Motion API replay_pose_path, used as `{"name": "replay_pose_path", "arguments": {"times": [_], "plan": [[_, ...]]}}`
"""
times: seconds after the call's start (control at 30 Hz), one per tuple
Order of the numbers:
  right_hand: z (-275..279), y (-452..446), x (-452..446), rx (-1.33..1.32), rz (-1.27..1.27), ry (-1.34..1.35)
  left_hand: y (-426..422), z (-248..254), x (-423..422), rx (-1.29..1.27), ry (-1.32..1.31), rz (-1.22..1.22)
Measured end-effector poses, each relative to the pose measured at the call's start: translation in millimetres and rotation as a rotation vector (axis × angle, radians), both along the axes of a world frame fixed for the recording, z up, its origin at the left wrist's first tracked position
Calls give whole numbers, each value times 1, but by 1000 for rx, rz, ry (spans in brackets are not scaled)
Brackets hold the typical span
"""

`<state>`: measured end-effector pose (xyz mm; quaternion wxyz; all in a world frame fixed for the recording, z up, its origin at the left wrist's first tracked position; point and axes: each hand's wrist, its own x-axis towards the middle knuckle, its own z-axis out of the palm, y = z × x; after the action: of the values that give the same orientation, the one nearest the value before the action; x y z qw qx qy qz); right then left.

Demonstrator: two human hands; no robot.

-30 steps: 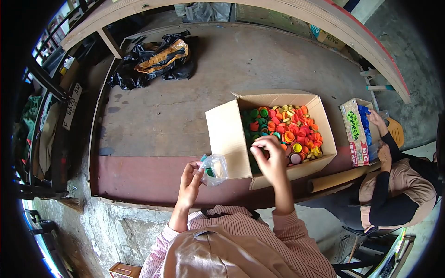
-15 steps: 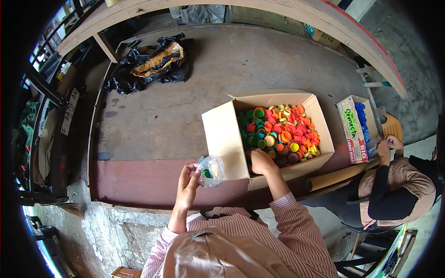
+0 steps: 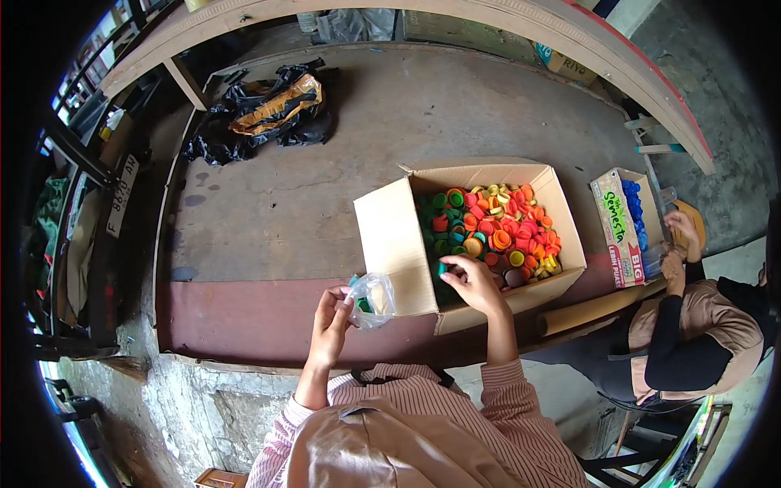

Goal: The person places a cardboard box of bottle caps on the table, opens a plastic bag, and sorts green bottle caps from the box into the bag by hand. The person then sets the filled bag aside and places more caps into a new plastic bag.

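My left hand (image 3: pixel 329 325) pinches the rim of a clear plastic bag (image 3: pixel 376 313) with a few green caps inside. Above the near left corner of the cardboard box (image 3: pixel 394 236), my right hand (image 3: pixel 473 286) holds a green bottle cap (image 3: pixel 442 269) between thumb and fingers. Red, orange, yellow and green plastic caps (image 3: pixel 504 224) fill much of that box. Its left flap is folded outward, between my two hands.
A crumpled black plastic bag (image 3: pixel 268 110) lies at the table's back left. To the right, a co-worker's hands (image 3: pixel 679 248) are beside a smaller box (image 3: pixel 610 228) of blue caps. A cardboard tube (image 3: pixel 598 307) lies along the front edge.
My right hand has risen out of the cap box and now shows a green cap in its fingers. My left hand stays put. One of the co-worker's hands has moved up.
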<state>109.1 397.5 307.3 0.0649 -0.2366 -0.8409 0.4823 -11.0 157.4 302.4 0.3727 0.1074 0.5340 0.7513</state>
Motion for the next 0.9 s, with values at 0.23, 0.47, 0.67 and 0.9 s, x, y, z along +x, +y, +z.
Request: {"name": "replay_pose_path", "arguments": {"times": [0.23, 0.47, 0.67, 0.9], "plan": [[26, -44, -11, -210, 59, 329, -1, -4, 1, -2, -5, 8], [44, -90, -38, 371, 298, 380, -2, 3, 2, 13, -34, 22], [28, -30, -27, 255, -98, 296, -4, -2, 2, 9, 0, 27], [-15, 12, -11, 790, -95, -346, -2, 1, 3, -10, 5, 31]]}}
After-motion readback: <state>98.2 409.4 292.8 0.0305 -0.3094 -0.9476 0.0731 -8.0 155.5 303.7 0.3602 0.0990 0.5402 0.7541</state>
